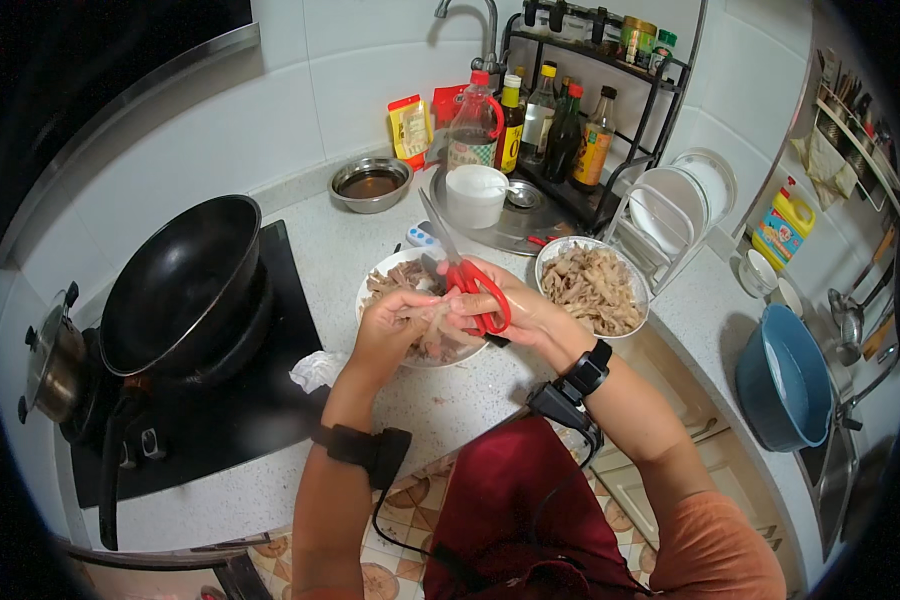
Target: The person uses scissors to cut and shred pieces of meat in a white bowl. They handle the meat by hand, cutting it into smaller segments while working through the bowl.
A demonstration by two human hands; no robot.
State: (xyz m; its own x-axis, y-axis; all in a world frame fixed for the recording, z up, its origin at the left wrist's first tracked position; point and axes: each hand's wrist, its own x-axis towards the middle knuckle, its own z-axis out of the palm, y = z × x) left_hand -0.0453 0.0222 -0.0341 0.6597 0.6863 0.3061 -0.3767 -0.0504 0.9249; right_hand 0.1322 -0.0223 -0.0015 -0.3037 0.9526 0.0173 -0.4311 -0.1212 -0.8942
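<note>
My right hand [521, 304] holds kitchen scissors [480, 296] by their red handles, the blades pointing up and away from me. The thumb and fingers of that hand also touch a pale, limp piece of food [446, 330], possibly meat. My left hand [394, 322] pinches the same piece from the other side. Both hands are over a white bowl [361, 300] with brownish and pale food pieces [394, 283] in it; the hands hide much of its inside. To the right, a white patterned bowl [644, 300] is heaped with pale brown food strips [592, 289].
A black wok [187, 277] sits on the cooktop [285, 405] at left, handle towards me. Behind are a steel bowl of dark liquid [371, 184], a white tub [476, 199], sauce bottles [562, 135] and a dish rack [667, 210]. A blue basin [784, 382] stands right; crumpled tissue [316, 371] lies left.
</note>
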